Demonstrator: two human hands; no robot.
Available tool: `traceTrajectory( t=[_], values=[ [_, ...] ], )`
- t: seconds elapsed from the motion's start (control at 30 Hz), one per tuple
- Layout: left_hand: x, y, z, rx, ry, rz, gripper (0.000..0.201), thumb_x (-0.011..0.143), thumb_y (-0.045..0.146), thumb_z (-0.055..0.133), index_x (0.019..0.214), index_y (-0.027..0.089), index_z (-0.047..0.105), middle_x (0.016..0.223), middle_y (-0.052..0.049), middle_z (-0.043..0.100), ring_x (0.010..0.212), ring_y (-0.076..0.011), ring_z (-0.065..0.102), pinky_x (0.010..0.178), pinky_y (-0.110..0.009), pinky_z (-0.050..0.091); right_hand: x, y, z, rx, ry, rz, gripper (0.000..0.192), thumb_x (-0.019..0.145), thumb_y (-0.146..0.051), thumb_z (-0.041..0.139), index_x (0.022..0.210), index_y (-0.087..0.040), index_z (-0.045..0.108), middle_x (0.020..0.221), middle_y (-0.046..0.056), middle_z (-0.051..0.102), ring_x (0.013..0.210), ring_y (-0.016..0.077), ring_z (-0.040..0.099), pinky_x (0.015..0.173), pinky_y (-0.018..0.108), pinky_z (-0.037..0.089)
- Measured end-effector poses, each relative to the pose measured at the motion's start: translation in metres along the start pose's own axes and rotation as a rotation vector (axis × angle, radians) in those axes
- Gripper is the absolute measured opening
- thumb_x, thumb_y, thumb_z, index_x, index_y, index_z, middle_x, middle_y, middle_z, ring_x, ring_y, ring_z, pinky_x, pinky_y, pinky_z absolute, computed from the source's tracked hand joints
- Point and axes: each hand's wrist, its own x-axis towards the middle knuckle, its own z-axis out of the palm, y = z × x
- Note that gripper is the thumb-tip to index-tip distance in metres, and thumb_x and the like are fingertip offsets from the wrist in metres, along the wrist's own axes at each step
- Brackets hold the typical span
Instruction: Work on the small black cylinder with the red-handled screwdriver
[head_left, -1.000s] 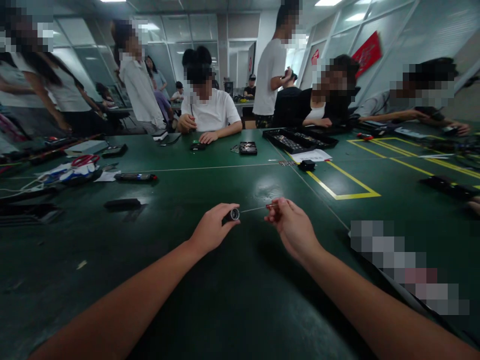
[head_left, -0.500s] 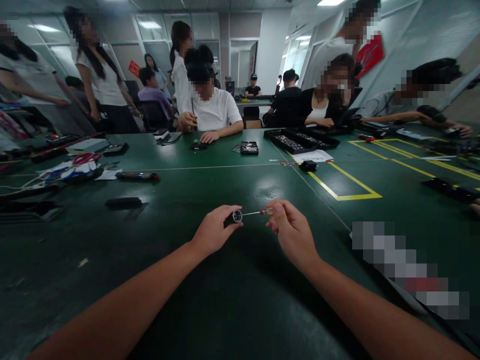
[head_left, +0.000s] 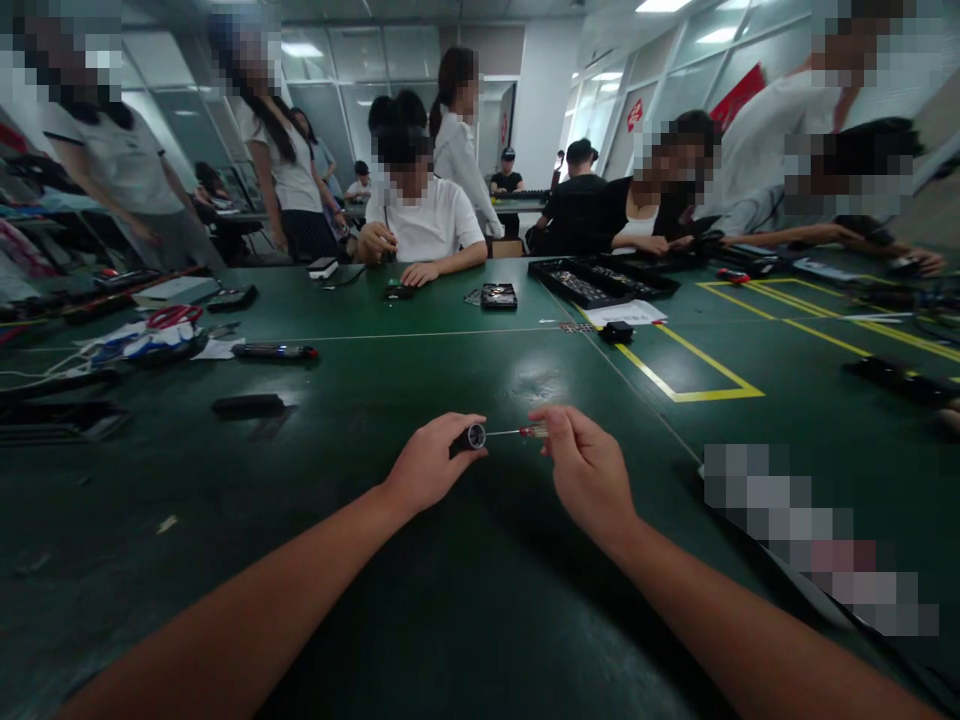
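Left hand (head_left: 429,468): fingers closed round a small black cylinder (head_left: 469,437), its silvery open end facing right.
Right hand (head_left: 585,465): pinches the red-and-clear handle of a thin screwdriver (head_left: 517,432).
Axis: the shaft lies level, left to right, its tip at the cylinder's mouth.
Where: between both hands, just above the bench (head_left: 375,580).
Surfaces: glossy dark green mat; bright steel shaft.

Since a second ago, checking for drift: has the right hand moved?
Yes. The right hand has edged left, away from the yellow floor-tape corner, toward the small cylinder.
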Motion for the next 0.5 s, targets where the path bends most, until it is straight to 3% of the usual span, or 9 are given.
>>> traceTrajectory(
  t=[0.2,0.4,0.5],
  values=[
    [0.0,-0.0004,0.0003,0.007,-0.006,0.002,0.04,0.09,0.023,0.072,0.129,0.023,0.063,0.123,-0.004,0.068,0.115,-0.0206,0.063,0.102,-0.039,0.051,0.0009,0.0054,0.0029,0.094,0.016,-0.033,0.024,0.098,-0.038,0.052,0.112,-0.021,0.062,0.093,0.005,0.072,0.084,0.0213,0.067,0.075,0.035,0.051],
    [0.0011,0.0015,0.0014,0.007,-0.021,0.015,0.038,0.09,0.022,0.072,0.127,0.022,0.064,0.122,-0.005,0.068,0.114,-0.0205,0.063,0.102,-0.039,0.05,0.0003,0.0028,0.0027,0.025,0.004,-0.049,0.03,0.101,-0.046,0.049,0.098,-0.023,0.069,0.082,0.003,0.07,0.067,0.0181,0.062,0.064,0.033,0.047],
    [0.0009,0.002,0.0012,0.007,-0.016,0.012,0.039,0.09,0.022,0.072,0.127,0.022,0.064,0.122,-0.004,0.069,0.114,-0.0204,0.063,0.102,-0.038,0.05,0.0003,0.004,0.0026,0.022,0.015,-0.048,0.027,0.1,-0.042,0.05,0.108,-0.023,0.067,0.087,0.004,0.071,0.074,0.0195,0.065,0.069,0.034,0.05]
  ],
)
